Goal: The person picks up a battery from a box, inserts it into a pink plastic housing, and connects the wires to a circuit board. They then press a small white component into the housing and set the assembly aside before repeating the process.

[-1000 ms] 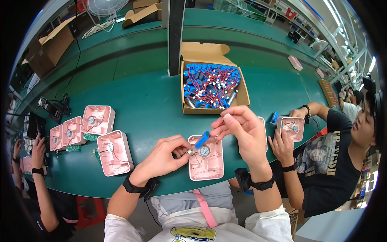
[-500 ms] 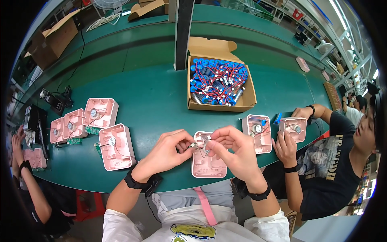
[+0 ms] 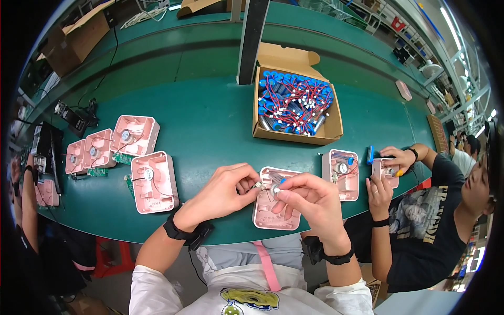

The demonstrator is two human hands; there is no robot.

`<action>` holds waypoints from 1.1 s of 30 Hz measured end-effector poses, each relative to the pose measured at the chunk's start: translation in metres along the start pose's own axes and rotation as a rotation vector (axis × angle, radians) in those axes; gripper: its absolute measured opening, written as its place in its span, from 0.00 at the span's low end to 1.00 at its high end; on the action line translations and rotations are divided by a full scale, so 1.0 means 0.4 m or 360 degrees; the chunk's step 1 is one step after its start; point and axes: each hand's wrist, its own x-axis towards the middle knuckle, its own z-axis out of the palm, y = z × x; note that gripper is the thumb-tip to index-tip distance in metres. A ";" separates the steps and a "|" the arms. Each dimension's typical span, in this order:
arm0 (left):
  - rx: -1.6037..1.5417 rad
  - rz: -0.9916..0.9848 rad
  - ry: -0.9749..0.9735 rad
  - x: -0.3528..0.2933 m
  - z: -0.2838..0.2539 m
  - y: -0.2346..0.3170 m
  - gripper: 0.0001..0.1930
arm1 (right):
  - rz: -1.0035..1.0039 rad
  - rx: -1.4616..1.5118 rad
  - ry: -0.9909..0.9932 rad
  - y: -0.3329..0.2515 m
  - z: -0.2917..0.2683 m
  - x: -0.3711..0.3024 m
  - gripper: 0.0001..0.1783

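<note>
A pink plastic housing (image 3: 277,221) lies open-side up in front of me, with thin wires and a round speaker partly hidden by my fingers. My left hand (image 3: 223,191) is closed in a pinch on a small pale connector (image 3: 259,185) over the housing's left side. From the right, my right hand (image 3: 313,202) pinches a small white plug (image 3: 276,191) between thumb and forefinger. The two pieces are close together but apart. A blue battery end (image 3: 282,181) shows just behind my right fingertips.
An open cardboard box (image 3: 299,137) of blue batteries with red leads stands beyond. To the left are several pink housings (image 3: 154,191) with green circuit boards (image 3: 97,172). Another housing (image 3: 342,189) lies right, beside a co-worker's hands (image 3: 380,191). A dark post (image 3: 252,44) rises behind.
The right hand has brought its white plug lower, level with the left hand's connector. The view has shifted slightly. The co-worker's hand has moved, and a yellow piece now shows there.
</note>
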 end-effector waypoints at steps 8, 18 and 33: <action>0.0003 -0.0005 0.0002 0.003 0.000 0.001 0.08 | -0.0757 -0.1384 0.0166 0.063 0.025 -0.019 0.09; -0.0092 0.0194 -0.0024 0.000 0.000 -0.006 0.12 | -0.1112 -0.1895 0.0346 0.122 0.035 0.001 0.11; -0.0079 0.0276 0.0021 0.001 0.002 -0.019 0.09 | -0.0710 -0.1552 0.0326 0.103 0.033 -0.004 0.07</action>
